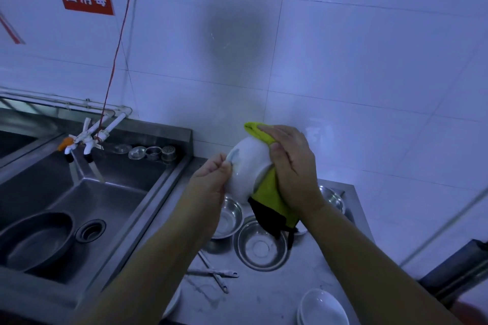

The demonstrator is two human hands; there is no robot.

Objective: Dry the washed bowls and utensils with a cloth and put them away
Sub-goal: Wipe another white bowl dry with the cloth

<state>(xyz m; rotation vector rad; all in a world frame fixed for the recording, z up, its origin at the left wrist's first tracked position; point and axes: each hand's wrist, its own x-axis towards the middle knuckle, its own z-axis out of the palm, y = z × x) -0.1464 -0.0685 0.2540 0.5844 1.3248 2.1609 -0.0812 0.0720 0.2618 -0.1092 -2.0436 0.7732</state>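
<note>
I hold a white bowl (247, 166) up in the air above the steel counter (264, 295), tilted on its side. My left hand (211, 179) pinches its rim on the left. My right hand (293, 163) presses a yellow-green cloth (269, 192) with a black edge against the bowl's outside; the cloth wraps over the top and hangs down below. Under my hands stand steel bowls (260, 245) on the counter. Metal utensils (216, 274) lie near its front left. A stack of white dishes (323, 309) sits at the front right.
A steel sink (105, 208) lies to the left with a dark basin (37, 240) in it and a drain (91, 229). White taps (87, 140) and small strainers (153, 152) sit at its back ledge. A tiled wall rises behind.
</note>
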